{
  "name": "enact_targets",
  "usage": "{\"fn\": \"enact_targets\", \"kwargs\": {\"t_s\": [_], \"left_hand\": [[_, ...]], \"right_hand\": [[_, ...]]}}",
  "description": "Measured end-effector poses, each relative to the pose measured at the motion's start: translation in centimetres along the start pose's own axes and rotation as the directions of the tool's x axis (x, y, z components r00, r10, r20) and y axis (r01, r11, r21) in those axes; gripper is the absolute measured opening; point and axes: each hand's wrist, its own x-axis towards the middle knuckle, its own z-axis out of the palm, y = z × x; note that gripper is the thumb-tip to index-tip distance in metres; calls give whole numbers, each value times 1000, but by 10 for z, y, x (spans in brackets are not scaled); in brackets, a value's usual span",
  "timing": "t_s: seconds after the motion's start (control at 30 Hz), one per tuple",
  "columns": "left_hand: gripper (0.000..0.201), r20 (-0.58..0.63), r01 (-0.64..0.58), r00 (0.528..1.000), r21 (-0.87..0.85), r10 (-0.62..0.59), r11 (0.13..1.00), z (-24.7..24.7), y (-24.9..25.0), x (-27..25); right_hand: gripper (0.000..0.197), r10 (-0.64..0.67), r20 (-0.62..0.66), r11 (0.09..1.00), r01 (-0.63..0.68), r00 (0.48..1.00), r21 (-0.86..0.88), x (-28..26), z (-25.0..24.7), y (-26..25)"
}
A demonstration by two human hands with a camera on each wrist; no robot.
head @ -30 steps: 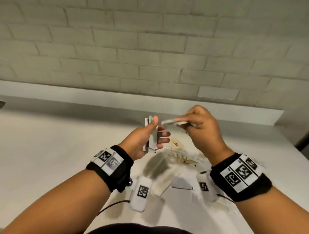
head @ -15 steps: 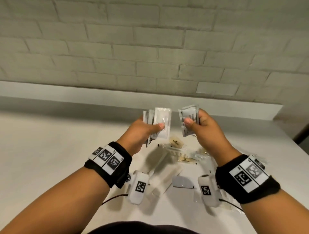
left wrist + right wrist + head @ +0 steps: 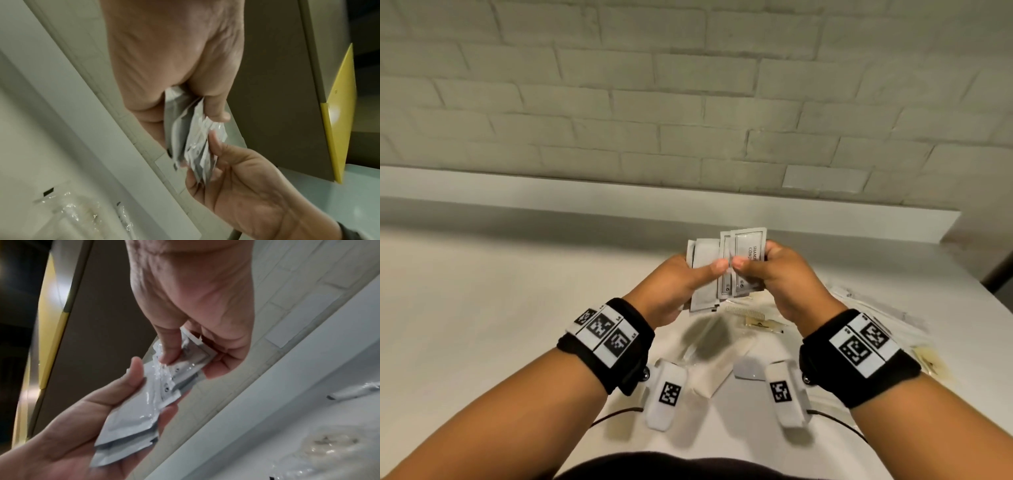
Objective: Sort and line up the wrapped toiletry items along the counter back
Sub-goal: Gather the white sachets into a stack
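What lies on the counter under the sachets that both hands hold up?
Under the sachets, a comb in clear wrap and a small yellowish packet lie on the counter. The left hand and right hand hide anything else directly below them.

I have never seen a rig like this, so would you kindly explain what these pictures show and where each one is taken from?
There is no machine here: a person works with bare hands, wearing black wristbands with printed markers. The wide picture comes from a camera on the head, looking down at a white counter below a brick wall. The other two come from a camera on each wrist, looking along the hand. The left hand holds a fanned stack of sachets, and the right hand pinches the front ones. On the counter lie other wrapped items, among them a comb.
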Motion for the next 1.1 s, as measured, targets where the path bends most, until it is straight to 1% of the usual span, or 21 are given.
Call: {"fn": "enact_targets", "kwargs": {"t_s": [0.1, 0.17, 0.23, 0.27, 0.33, 0.4, 0.47, 0.53, 0.57, 0.6, 0.67, 0.77, 0.83, 0.87, 0.9, 0.93, 0.97, 1.0, 1.03, 1.07, 1.1], "left_hand": [[43, -120, 55, 991, -40, -60, 998, -1, -1, -2], [48, -205, 127, 964, -196, -168, 972, -4, -4, 1], [48, -197, 213, 930, -403, -312, 890, -6, -5, -1], [42, -180, 240, 920, -443, -348, 864, -6, -4, -2], [30, -157, 259, 924, -411, -348, 874, -6, -3, -5], [31, -157, 221, 945, -335, -285, 916, -4, -6, -6], [33, -175, 153, 967, -189, -186, 970, -2, -8, -8], [31, -116, 102, 988, -30, -105, 994, 3, -7, -11], [27, -79, 79, 994, 41, -75, 996, 6, -8, -11], [21, -77, 62, 995, 89, -56, 994, 7, -8, -11], [15, -181, 87, 981, 103, -68, 991, 8, -7, -10], [19, -243, 121, 960, -82, -138, 989, 4, -8, -6], [20, -248, 117, 955, -182, -161, 976, 4, -5, -5], [24, -249, 115, 952, -243, -177, 963, 4, -2, -5], [27, -232, 122, 952, -312, -200, 942, 3, 2, -4], [27, -200, 125, 958, -361, -208, 924, 3, 5, -4], [22, -170, 122, 966, -370, -196, 921, 2, 7, -3], [20, -163, 111, 971, -346, -176, 932, 2, 9, -3], [23, -187, 102, 969, -303, -164, 948, 0, 8, -2], [25, -226, 90, 963, -256, -150, 963, -1, 7, -1], [25, -269, 68, 955, -215, -126, 974, -3, 6, 0]], "right_hand": [[25, -4, -85, 990, 16, 996, 140, 1, -10, 1], [28, 14, -151, 986, 12, 988, 168, 3, -13, 3], [29, 43, -177, 988, -15, 983, 157, 3, -15, 7], [29, 58, -184, 988, -30, 981, 150, 1, -16, 9], [27, 97, -176, 984, -68, 980, 162, -4, -15, 12], [29, 145, -117, 969, -117, 982, 218, -8, -15, 12], [42, 211, 26, 940, -210, 977, 269, -8, -14, 11], [49, 251, 156, 924, -285, 955, 255, -10, -12, 11], [47, 246, 177, 930, -283, 953, 235, -10, -10, 11], [42, 221, 164, 945, -253, 961, 208, -10, -9, 9], [27, 88, 60, 988, -95, 994, 124, -8, -9, 4], [24, -188, -18, 980, 186, 982, -76, -3, -13, -4], [29, -374, 29, 890, 368, 927, -269, -2, -13, -5], [27, -482, 78, 781, 468, 873, -413, -2, -12, -3], [24, -585, 146, 608, 550, 798, -573, -2, -13, -1], [24, -661, 237, 391, 596, 712, -702, -2, -13, -1], [26, -693, 316, 213, 602, 649, -769, -2, -15, 0], [28, -704, 362, 116, 601, 611, -791, -2, -18, 3], [30, -710, 369, 104, 607, 600, -788, -1, -20, 5], [33, -712, 342, 160, 617, 613, -771, 0, -22, 8], [37, -689, 279, 298, 612, 669, -732, 2, -26, 12]]}}
